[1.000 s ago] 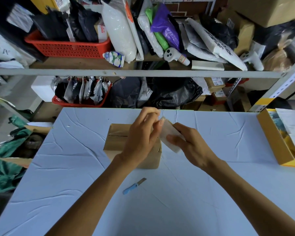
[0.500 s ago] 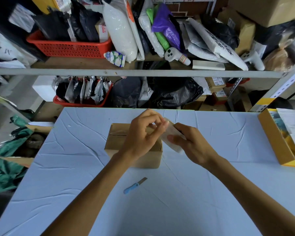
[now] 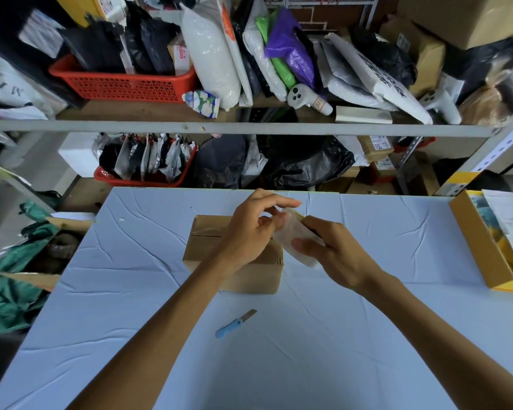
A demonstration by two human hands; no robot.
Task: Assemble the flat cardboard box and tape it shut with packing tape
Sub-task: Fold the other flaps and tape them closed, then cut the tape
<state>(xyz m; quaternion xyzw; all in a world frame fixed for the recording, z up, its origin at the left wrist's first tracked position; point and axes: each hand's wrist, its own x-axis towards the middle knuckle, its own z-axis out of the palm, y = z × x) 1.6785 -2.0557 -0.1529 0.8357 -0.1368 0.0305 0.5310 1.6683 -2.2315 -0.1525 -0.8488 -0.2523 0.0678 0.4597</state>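
A closed cardboard box (image 3: 205, 241) sits on the pale blue table (image 3: 131, 291), just above the middle of the frame. A seam runs across its top, with glossy tape over the far left part.

Both hands are raised over the right half of the box. The right hand (image 3: 338, 255) grips a roll of clear packing tape (image 3: 290, 229), with the thumb laid across its near face and the fingers wrapped behind it. The roll is tilted, its upper end pointing toward the top of the frame.

The left hand (image 3: 253, 232) reaches in from the lower left with its fingers bent, and its fingertips meet the upper end of the roll. Whether they pinch a loose end of tape cannot be told, as the tape is clear and the spot is small.

A small knife with a blue handle (image 3: 234, 324) lies on the table below the box, well apart from both hands. An open yellow-edged box (image 3: 480, 247) stands at the right edge of the table. Across the top of the frame, shelves hold bags, parcels and a red basket (image 3: 125, 84).
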